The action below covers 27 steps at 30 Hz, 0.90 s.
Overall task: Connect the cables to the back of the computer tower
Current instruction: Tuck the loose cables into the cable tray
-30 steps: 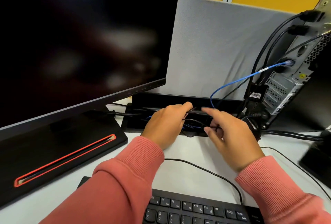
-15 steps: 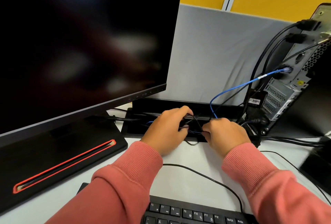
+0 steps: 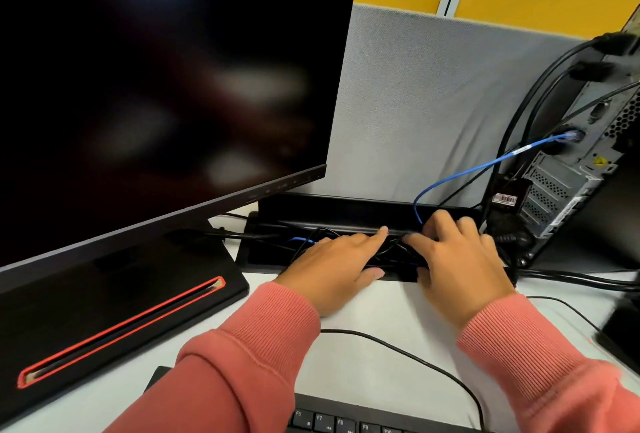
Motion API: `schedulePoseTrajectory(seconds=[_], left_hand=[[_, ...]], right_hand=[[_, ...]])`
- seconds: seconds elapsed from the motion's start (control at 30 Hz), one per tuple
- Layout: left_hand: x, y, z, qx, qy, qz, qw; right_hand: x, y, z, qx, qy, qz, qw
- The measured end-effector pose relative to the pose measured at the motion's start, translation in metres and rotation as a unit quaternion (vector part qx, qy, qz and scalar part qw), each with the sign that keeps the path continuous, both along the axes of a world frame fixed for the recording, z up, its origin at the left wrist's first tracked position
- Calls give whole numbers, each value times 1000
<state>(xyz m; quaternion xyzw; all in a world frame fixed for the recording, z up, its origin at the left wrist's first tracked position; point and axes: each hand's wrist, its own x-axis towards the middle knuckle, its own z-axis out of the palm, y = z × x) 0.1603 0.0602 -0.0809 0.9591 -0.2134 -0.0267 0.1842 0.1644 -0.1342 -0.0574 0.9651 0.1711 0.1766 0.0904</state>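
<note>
Your left hand (image 3: 332,270) and right hand (image 3: 457,259) lie side by side on the black cable tray (image 3: 263,245), fingers extended and pressing the loose black cables (image 3: 391,249) bunched between them; neither grips anything. The computer tower (image 3: 568,169) stands just right of your right hand, blue cable (image 3: 485,166) plugged in. The monitor (image 3: 156,69) crowds the left; open desk (image 3: 381,308) lies behind your wrists.

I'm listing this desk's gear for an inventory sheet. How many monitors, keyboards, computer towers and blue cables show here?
Monitor: 1
Keyboard: 1
Computer tower: 1
Blue cable: 1, plugged into the tower's back
Total: 4
Both hands, left hand and right hand, lie on the tangle of black cables, too tangled to count.
</note>
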Motion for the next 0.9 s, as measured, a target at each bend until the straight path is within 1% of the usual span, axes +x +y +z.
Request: schedulePoseTrajectory(seconds=[0.07,0.17,0.23,0.3,0.37,0.43,0.5,0.63,0.73,0.83,0.9], left_hand=[[1,-2,-1,18,-10,2,1000],[7,-2,-8,45,-31,-1,999],[10,-2,-11,46,-35,2,998],[10,-3,-11,52,-43,2,998],[10,-4,-10,45,-47,3,998],[9,-2,-9,12,-51,13,999],[7,3,-8,-24,-75,24,997],[9,11,-5,-65,-112,45,991],[11,11,-5,-73,-119,47,989],[11,7,-5,-82,-137,59,985],[11,5,-5,-88,-152,70,982]], right_hand=[[-6,-5,-3,52,-26,33,998],[-10,-8,-5,109,-18,86,990],[-12,-5,-9,124,-2,128,984],[-9,-4,-17,119,17,139,983],[-5,-2,-21,103,44,131,985],[1,0,-18,132,98,88,982],[6,-1,-19,123,139,65,980],[7,3,-17,67,107,51,991],[4,4,-12,33,120,44,991],[3,4,-9,49,136,29,989],[3,4,-10,77,142,32,986]])
